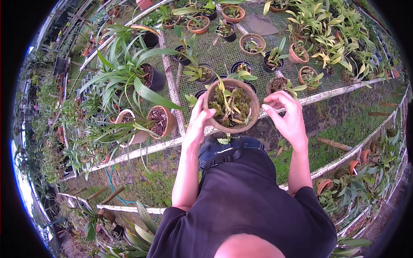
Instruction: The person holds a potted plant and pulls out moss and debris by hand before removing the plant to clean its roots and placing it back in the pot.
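Note:
My left hand (198, 122) is closed on the left rim of a round clay pot (254, 105), its thumb over the edge. The pot is held in front of my body, tilted so that its inside faces me. Inside it are green-brown moss (244, 99) and a small plant with pale yellowish stems (228, 101). My right hand (286, 116) is just right of the pot, apart from its rim. Its fingers are bent, with a small gap between thumb and forefinger, and I see nothing between them.
Beyond the pot is a wire-mesh bench (215, 56) with several potted plants and a pale frame rail (320, 95). Large strap-leaved plants (124, 64) spread at left. A blue-green hose (112, 182) lies on the ground. More clay pots (323, 185) line the right side.

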Demonstrator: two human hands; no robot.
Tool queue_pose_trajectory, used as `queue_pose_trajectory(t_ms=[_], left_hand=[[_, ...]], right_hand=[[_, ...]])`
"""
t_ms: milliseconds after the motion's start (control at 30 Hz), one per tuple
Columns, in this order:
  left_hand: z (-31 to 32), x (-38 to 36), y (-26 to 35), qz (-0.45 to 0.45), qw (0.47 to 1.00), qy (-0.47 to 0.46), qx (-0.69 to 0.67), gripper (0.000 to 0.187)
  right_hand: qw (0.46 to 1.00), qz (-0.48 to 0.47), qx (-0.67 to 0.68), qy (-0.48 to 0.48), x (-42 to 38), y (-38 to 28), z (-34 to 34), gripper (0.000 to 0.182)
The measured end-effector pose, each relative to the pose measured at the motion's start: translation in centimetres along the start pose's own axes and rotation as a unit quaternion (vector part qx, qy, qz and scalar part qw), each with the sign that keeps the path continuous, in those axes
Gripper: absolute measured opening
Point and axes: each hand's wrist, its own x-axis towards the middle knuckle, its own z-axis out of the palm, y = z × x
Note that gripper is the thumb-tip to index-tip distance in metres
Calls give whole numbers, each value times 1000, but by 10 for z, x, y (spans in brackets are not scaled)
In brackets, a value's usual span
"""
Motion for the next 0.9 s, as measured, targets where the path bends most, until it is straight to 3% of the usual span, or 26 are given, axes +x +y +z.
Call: queue_pose_trajectory(t_ms=[100, 367, 500, 633, 900], left_hand=[[-9, 4, -11, 22, 999, 12, 22, 80], [-6, -2, 0, -51, 998, 16, -14, 80], [-4, -6, 9, -48, 998, 3, -40, 81], [-27, 1, -2, -49, 999, -10, -3, 82], [-58, 3, 3, -79, 996, -19, 28, 78]], right_hand=[[1000, -16, -16, -18, 1, -4, 7, 18], [997, -66, -26, -31, 5, -15, 31, 17], [990, -80, -71, -90, 7, -21, 41, 16], [984, -71, -96, -131, 11, -25, 56, 16], [992, 34, -107, -61, 11, -31, 104, 25]])
